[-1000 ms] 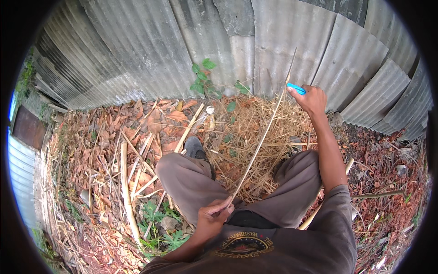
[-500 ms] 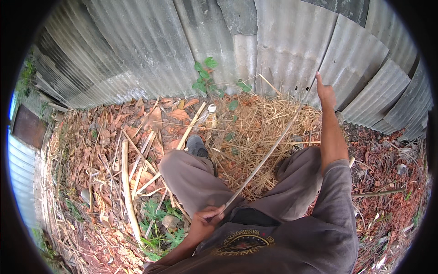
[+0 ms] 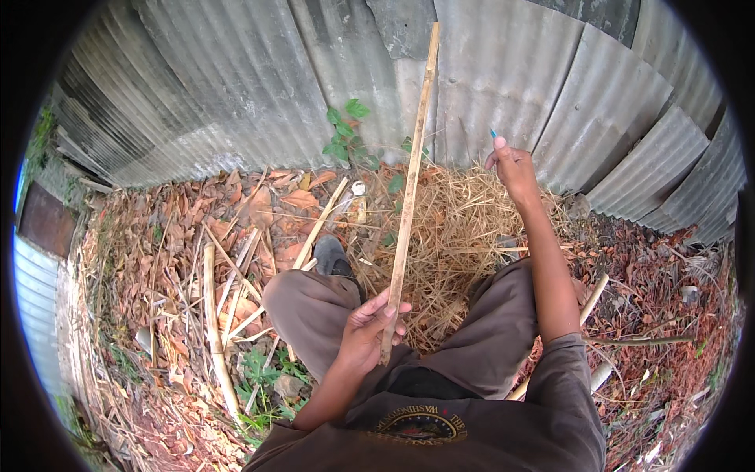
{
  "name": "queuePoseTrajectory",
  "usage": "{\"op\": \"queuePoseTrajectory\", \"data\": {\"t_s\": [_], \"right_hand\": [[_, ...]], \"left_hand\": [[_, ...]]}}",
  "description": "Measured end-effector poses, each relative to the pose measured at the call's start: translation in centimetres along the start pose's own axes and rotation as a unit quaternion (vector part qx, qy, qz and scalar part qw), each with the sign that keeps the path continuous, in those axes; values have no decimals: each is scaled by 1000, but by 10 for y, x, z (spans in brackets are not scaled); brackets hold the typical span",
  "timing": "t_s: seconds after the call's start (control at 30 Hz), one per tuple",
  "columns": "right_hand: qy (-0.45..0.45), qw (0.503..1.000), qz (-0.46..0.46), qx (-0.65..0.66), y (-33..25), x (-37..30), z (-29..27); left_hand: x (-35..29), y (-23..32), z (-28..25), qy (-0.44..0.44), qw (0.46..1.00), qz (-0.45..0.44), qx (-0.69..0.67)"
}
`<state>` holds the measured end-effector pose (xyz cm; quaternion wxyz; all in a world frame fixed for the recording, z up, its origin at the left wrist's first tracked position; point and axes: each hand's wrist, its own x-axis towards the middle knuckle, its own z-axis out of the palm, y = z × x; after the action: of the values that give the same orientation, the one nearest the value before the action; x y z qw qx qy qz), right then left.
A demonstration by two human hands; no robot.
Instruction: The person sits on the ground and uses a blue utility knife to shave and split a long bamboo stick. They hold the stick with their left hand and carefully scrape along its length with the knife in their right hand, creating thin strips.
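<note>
My left hand grips the lower end of a split bamboo strip in front of my lap, thumb on its flat face. The strip is long, pale and narrow, and stands nearly upright in view, its far end overlapping the metal sheets. My right hand is raised farther out, to the right of the strip and apart from it. Its fingers are curled, and a small blue-tipped thing sticks up by the thumb; the rest is hidden in the hand.
A corrugated metal fence stands ahead. Pale straw shavings lie between my legs. Bamboo pieces and dry leaves cover the ground at left. A small green plant grows by the fence. Sticks lie at right.
The bamboo strip has swung left and turned its broad face into view. My right hand has come off its far part and moved left; my left hand has risen a little.
</note>
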<state>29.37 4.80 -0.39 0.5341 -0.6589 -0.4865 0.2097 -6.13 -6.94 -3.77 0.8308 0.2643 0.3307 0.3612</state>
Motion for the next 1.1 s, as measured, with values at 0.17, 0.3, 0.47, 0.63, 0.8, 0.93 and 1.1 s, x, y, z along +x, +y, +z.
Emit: {"op": "queuePoseTrajectory", "data": {"t_s": [0.17, 0.3, 0.47, 0.63, 0.8, 0.93, 1.1], "right_hand": [[-102, 992, -7, 74, -29, -29, 48], [-125, 973, 98, 170, -37, -32, 56], [-116, 936, 148, 298, -42, -33, 60], [-79, 959, 112, 249, -43, -33, 63], [-80, 991, 42, 101, -43, -28, 45], [-119, 975, -96, -162, -41, -37, 25], [-122, 925, -234, -272, -44, -57, 22]], "left_hand": [[24, -11, 20, -33, 999, -4, -10], [31, -14, 30, -36, 999, 0, 25], [48, -19, 38, 47, 995, 28, 78], [64, -23, 37, 76, 986, 50, 139], [65, -20, 36, 101, 984, 80, 127], [63, -3, 35, 101, 983, 92, 125], [58, 4, 30, 30, 999, 24, 22]]}}
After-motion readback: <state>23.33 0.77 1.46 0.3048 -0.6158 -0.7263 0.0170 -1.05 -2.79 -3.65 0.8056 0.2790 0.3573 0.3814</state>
